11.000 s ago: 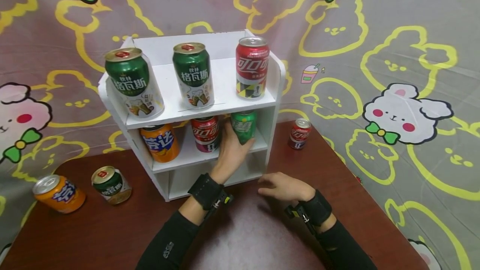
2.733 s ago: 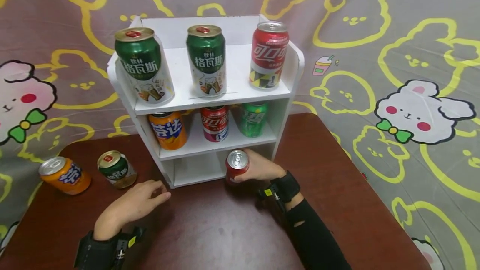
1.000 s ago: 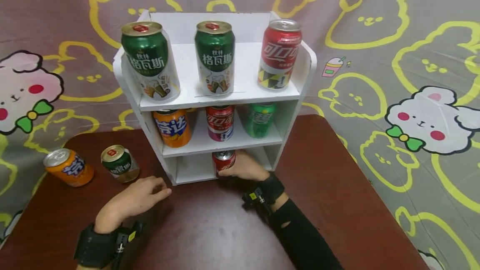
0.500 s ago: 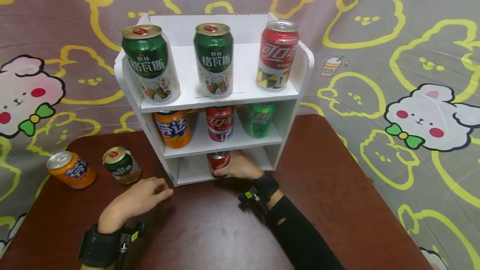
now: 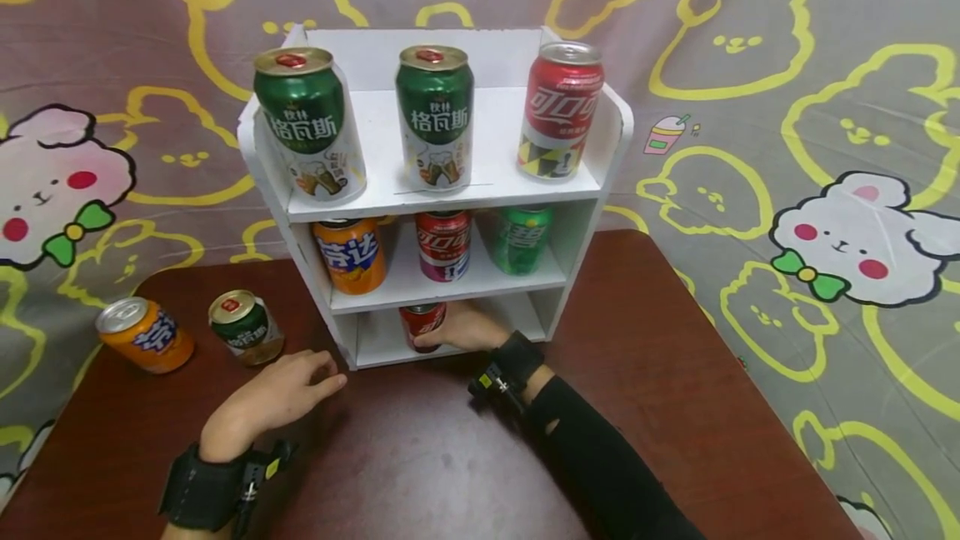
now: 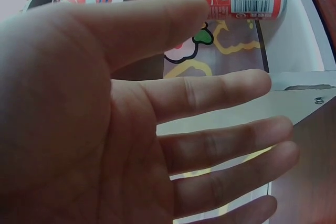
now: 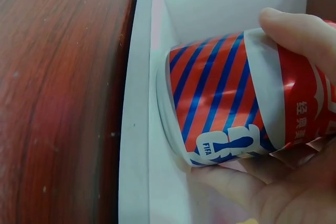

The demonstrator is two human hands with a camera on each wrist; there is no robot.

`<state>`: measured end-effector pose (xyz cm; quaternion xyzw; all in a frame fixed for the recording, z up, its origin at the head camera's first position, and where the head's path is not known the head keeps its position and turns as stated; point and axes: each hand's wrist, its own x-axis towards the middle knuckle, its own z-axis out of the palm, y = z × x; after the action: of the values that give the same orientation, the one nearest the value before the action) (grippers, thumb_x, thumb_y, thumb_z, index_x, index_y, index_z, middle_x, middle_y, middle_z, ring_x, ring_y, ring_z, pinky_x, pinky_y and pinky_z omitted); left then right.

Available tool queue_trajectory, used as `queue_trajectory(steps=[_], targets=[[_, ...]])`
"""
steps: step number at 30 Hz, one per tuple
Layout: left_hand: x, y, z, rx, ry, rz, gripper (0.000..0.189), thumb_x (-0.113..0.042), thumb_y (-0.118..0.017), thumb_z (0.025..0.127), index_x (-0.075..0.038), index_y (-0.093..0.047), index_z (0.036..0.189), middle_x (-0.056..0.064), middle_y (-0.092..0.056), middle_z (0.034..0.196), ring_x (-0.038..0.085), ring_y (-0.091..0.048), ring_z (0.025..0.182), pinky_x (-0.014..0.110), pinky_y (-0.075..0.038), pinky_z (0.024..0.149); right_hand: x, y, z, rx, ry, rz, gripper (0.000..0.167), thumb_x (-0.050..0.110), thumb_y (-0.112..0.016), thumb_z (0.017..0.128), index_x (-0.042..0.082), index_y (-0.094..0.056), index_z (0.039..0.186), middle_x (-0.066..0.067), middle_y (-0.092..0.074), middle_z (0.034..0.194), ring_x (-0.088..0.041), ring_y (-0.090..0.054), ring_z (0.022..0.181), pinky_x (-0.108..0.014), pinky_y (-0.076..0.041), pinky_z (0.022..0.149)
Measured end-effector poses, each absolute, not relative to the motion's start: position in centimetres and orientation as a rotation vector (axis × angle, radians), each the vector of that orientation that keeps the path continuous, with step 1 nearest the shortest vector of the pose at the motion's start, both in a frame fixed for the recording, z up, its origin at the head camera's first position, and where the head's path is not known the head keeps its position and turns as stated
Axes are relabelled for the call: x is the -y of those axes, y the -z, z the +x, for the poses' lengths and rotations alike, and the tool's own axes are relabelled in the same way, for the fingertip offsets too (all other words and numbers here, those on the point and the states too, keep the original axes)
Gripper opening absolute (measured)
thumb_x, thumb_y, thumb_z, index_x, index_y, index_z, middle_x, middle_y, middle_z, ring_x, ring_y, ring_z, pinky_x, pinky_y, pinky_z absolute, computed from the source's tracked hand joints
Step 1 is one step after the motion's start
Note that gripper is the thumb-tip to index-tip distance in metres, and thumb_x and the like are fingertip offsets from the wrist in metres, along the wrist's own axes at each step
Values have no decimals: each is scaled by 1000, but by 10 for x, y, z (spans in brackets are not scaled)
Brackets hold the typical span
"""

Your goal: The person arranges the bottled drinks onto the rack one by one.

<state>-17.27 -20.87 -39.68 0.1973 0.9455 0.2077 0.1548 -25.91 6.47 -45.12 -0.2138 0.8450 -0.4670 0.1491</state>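
Two cans stand on the dark red table at far left, an orange can and, just beside it, a green-and-white can; both keep the places they had eleven seconds ago. Next comes the left hand, low in front of these, fingers loosely extended and thumb apart, with hold of nothing. Eleven seconds ago it was at the green can on the shelf's middle level; since then it has drawn back to the left.

At the left end of the white shelf, a tall green-and-white can stands above a shelved orange can. Toward the middle, a second tall green-and-white can stands over a middle red can.

Below, in the bottom level, left of its middle and near the front edge, is the lower red can, upright. The right hand reaches in from its right and grips it, thumb on one side and fingers on the other. Under three seconds ago, hand and can were in front of the bottom level's right half; they have shifted left since.

At the right end, a top red can stands above the green can, both unmoved since half a second ago.
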Motion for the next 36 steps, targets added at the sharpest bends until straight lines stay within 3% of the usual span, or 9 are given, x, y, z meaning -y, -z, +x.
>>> queue_trajectory(steps=[6, 24, 36], targets=[[208, 395, -172, -2714, -601, 585, 42, -37, -60, 92, 1, -61, 109, 10, -63, 99, 27, -60, 89, 47, -48, 74, -57, 450, -259, -2403, 1380, -619, 62, 20, -81, 75, 12, -51, 127, 2, -60, 113, -12, -57, 102, -27, -44, 90], [208, 397, -170, -2733, -610, 606, 34, -32, -61, 92, -1, -62, 103, 7, -62, 93, 24, -60, 84, 45, -48, 71, -25, 453, -254, -2454, 1487, -550, 64, 16, -80, 76, 9, -48, 131, -2, -59, 117, -13, -56, 103, -25, -43, 90], [210, 395, -171, -2721, -612, 592, 39, -37, -60, 92, 0, -62, 106, 8, -62, 95, 24, -60, 84, 45, -48, 70, -6, 456, -246, -2626, 1459, -315, 58, 27, -78, 77, 3, -54, 124, -7, -62, 112, -18, -59, 99, -26, -46, 84]])
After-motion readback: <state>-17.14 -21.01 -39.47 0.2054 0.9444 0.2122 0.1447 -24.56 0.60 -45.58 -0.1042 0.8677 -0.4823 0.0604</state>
